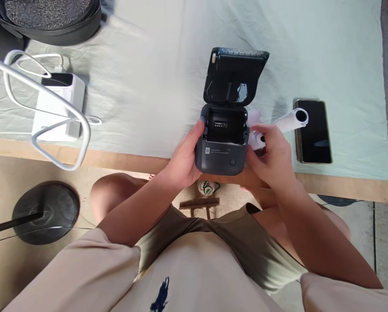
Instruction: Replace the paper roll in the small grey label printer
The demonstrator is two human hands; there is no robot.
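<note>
Pale-clothed table: left hand clamps the rigid label printer at nine o'clock, lid up; right hand pinches a light, crushable paper roll at three.

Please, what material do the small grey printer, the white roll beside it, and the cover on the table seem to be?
The printer, held by the left hand, looks like matte dark grey moulded plastic; its open lid shines slightly. The white roll, by the right hand, seems paper wound into a hollow tube. The table cover looks like pale green cloth, since it wrinkles softly.
</note>
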